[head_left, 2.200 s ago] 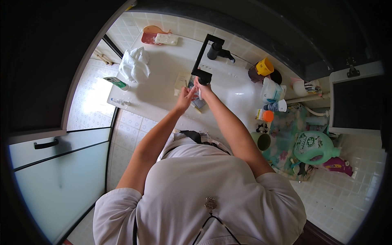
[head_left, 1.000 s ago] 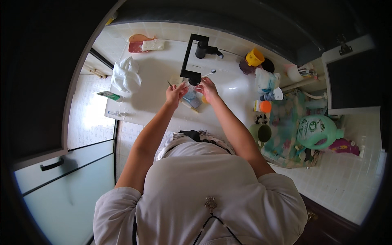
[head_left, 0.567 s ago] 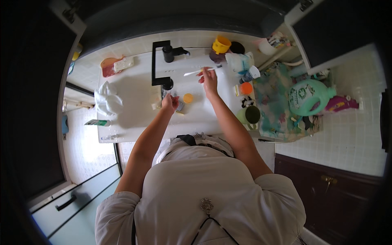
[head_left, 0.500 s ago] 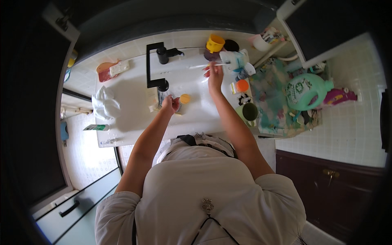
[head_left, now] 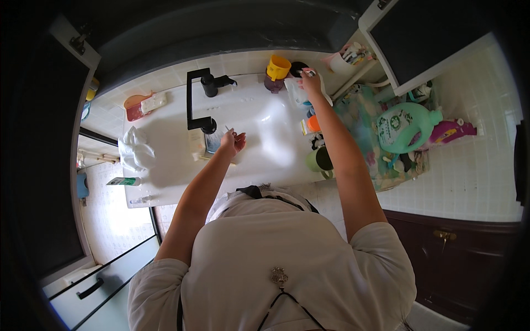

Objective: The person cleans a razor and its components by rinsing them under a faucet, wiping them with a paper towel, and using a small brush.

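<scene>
- Around the basin (head_left: 171,149), clock centred on it: tiled wall (head_left: 469,160) at 3 o'clock, dark red-brown cabinet (head_left: 419,248) at 4.
- White counter (head_left: 171,193): glossy, possibly wet, so slips likelier; clutter spans 1 to 4 o'clock.
- Right hand (head_left: 311,81), near 1:30: fingers bent beside black cup (head_left: 298,67); grip cannot be told. A low reach could topple neighbouring yellow cup (head_left: 279,66).
- Left hand (head_left: 236,143), centre: half curled, seemingly around slim pale stick (head_left: 228,129); loose fingers might drop it.

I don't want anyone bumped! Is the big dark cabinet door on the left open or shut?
Open: the dark cabinet door stands swung out, with its hinge exposed near the top.
</scene>
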`<state>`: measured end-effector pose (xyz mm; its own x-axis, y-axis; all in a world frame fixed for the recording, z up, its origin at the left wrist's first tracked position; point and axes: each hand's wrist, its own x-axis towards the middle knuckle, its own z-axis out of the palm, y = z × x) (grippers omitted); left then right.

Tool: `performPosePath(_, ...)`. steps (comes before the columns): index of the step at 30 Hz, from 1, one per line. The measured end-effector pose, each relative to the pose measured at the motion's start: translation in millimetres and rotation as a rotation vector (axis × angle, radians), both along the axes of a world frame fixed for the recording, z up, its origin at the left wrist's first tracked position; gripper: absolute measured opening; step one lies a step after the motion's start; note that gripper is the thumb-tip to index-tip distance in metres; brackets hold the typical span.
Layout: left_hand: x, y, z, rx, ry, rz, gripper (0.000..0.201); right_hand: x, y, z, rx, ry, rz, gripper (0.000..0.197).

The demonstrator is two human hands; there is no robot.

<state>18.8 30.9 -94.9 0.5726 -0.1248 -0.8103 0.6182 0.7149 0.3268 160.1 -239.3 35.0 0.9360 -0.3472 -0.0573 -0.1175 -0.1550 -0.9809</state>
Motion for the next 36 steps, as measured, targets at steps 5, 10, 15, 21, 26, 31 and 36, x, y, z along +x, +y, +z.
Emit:
performPosePath(5, 0, 28, -14, 0.091, 0.053, 0.124, 0.022, 14, 10, -10, -0.127, 0.161, 0.047, 0.036)
performPosePath(10, 9, 10, -8, 0.066, 0.018, 0.050, 0.023, 22, -26, -21, -0.404, 0.070, -0.072, 0.045)
performPosePath(15, -9, 22, -17, 0.125, 0.099, 0.105, 0.027, -41, 36, 17, -0.514, -0.282, -0.290, 0.047)
performPosePath(21, -14, 32, -24, 0.075, -0.011, 0.064, 0.040, -125, 117, -21, -0.315, -0.371, 0.069, 0.031)
performPosePath(26, -24, 39, 15, 0.328, -0.231, -0.122, 0.028, -143, 168, -94, 0.021, 0.308, 0.552, 0.029)
performPosePath(31, -51, 72, 22, 0.376, -0.346, -0.164, 0.024, -152, 219, -77, 0.194, 0.615, 0.785, 0.034)
performPosePath(36, -60, 70, 53, 0.408, -0.383, -0.225, 0.031, -140, 236, -87, 0.347, 0.463, 0.818, 0.026)
